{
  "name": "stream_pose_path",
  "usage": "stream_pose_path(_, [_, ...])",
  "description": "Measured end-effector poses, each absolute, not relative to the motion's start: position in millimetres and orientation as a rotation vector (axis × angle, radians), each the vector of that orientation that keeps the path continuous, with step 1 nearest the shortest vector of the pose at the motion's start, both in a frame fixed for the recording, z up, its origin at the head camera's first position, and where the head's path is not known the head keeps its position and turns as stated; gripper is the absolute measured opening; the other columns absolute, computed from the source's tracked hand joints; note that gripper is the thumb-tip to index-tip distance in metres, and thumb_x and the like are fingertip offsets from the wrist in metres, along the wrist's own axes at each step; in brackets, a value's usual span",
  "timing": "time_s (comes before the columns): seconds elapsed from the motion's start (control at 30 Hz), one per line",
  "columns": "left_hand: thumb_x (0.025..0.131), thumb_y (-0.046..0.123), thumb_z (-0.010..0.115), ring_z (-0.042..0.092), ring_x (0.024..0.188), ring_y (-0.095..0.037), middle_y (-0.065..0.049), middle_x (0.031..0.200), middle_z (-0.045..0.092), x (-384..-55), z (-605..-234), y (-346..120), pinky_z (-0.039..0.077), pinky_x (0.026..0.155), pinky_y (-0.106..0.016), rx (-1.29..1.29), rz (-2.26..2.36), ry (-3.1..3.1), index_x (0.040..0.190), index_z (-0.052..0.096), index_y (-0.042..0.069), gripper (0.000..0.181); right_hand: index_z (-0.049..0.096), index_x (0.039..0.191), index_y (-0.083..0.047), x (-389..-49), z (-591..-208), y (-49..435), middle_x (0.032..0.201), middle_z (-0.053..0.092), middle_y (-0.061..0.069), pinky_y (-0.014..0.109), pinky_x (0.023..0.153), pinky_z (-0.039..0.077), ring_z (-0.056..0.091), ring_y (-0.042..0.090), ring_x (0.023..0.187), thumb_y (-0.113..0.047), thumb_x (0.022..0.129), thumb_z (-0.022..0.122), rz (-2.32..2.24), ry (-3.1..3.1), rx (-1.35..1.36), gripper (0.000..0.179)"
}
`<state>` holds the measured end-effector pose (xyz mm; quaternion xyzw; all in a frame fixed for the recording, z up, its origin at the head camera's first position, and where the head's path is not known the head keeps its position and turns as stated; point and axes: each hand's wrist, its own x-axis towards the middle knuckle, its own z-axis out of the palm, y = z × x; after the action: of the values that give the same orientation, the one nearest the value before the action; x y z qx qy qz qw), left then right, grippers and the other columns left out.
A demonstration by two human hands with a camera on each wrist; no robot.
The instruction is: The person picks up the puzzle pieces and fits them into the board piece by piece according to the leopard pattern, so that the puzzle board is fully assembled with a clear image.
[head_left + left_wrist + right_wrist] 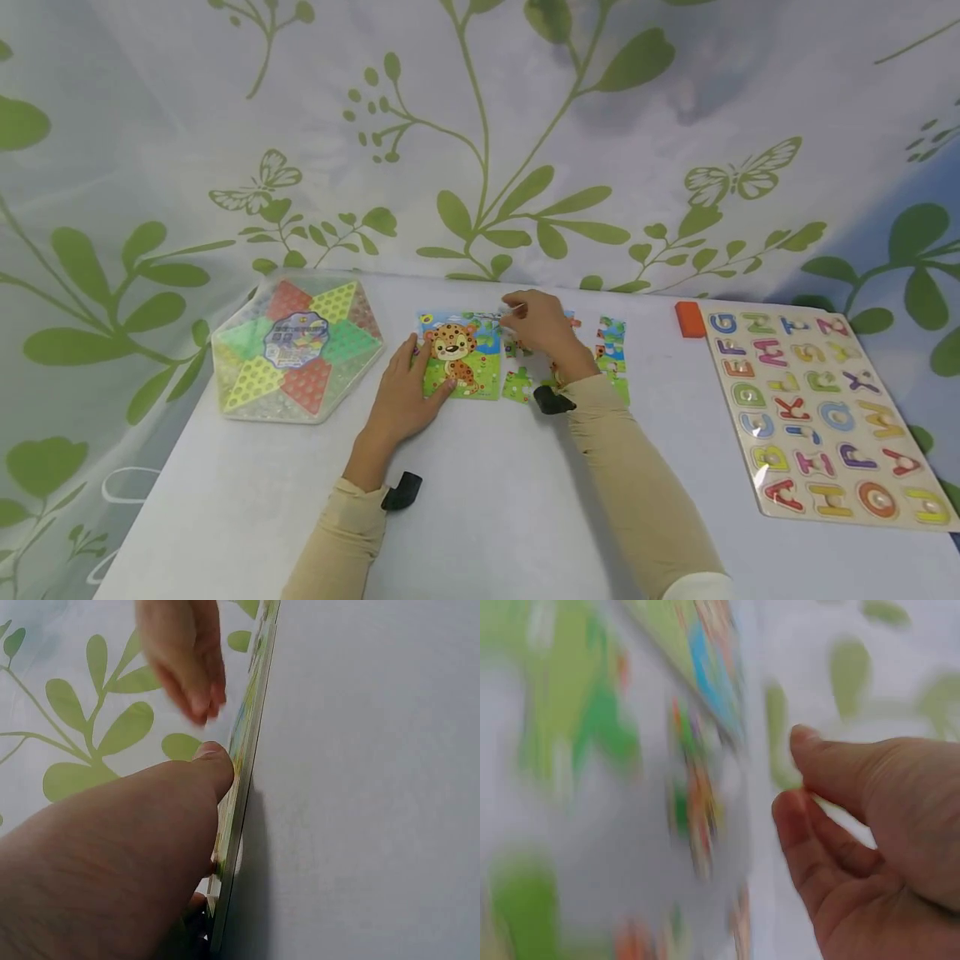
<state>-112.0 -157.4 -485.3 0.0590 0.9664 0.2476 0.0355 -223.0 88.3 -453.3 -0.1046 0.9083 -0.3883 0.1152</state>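
On the white table lies a jigsaw puzzle board (483, 379) with a spotted leopard cub picture. My left hand (400, 396) rests at its left side, fingers stretched along that edge and thumb (214, 769) on the picture near the front edge. Over the board's upper right corner hovers my right hand (543, 325), thumb and fingertips brought close together. In the right wrist view, no piece shows between these fingertips (791, 814). Loose puzzle pieces (613, 329) are spread right of the board, partly hidden beneath the right hand and wrist.
A hexagonal Chinese checkers set (352, 367) lies to the left. Right of the pieces are a small red-orange block (690, 320) and a wooden alphabet board (780, 433) with knobbed letters. A leaf-patterned cloth (517, 125) hangs behind the table.
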Motion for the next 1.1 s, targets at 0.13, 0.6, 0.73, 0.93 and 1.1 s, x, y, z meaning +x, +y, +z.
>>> stream_pose_path(0.13, [0.1, 0.048, 0.06, 0.015, 0.157, -0.042, -0.021, 0.17, 0.012, -112, -483, -156, 0.022, 0.125, -0.061, 0.176, 0.753, 2.962, 0.163, 0.024, 0.005, 0.084, 0.057, 0.146, -0.006, -223, -453, 139, 0.137, 0.064, 0.02, 0.05, 0.097, 0.055, 0.062, 0.036, 0.123, -0.025, 0.099, 0.069, -1.063, 2.741, -0.17, 0.051])
stream_pose_path(0.6, [0.101, 0.049, 0.059, 0.016, 0.157, -0.041, -0.02, 0.171, 0.012, -115, -493, -158, 0.023, 0.125, -0.061, 0.174, 0.725, 2.987, 0.162, 0.025, 0.006, 0.083, 0.06, 0.129, 0.002, -219, -456, 169, 0.125, 0.062, 0.023, 0.051, 0.096, 0.05, 0.059, 0.04, 0.113, -0.025, 0.094, 0.076, -0.926, 2.784, -0.081, 0.047])
stream_pose_path(0.73, [0.102, 0.051, 0.055, 0.013, 0.158, -0.039, -0.016, 0.172, 0.01, -117, -494, -158, 0.022, 0.124, -0.061, 0.215, 0.677, 3.003, 0.163, 0.022, 0.005, 0.083, 0.058, 0.123, -0.003, -219, -455, 168, 0.115, 0.067, 0.018, 0.044, 0.082, 0.051, 0.062, 0.034, 0.099, -0.025, 0.097, 0.071, -1.013, 2.755, -0.034, 0.037])
stream_pose_path(0.93, [0.103, 0.051, 0.053, 0.009, 0.16, -0.036, -0.009, 0.173, 0.01, -119, -497, -159, 0.02, 0.125, -0.062, 0.26, 0.664, 2.991, 0.164, 0.014, 0.006, 0.085, 0.063, 0.119, -0.008, -221, -459, 162, 0.119, 0.071, 0.018, 0.041, 0.078, 0.053, 0.068, 0.034, 0.101, -0.027, 0.101, 0.066, -1.143, 2.739, -0.073, 0.027])
stream_pose_path(1.1, [0.103, 0.05, 0.055, 0.013, 0.159, -0.036, -0.009, 0.173, 0.014, -117, -497, -160, 0.022, 0.124, -0.061, 0.256, 0.694, 3.004, 0.164, 0.017, 0.007, 0.084, 0.065, 0.122, -0.011, -221, -462, 145, 0.119, 0.071, 0.017, 0.038, 0.075, 0.056, 0.071, 0.03, 0.097, -0.029, 0.101, 0.066, -1.238, 2.671, -0.117, 0.028])
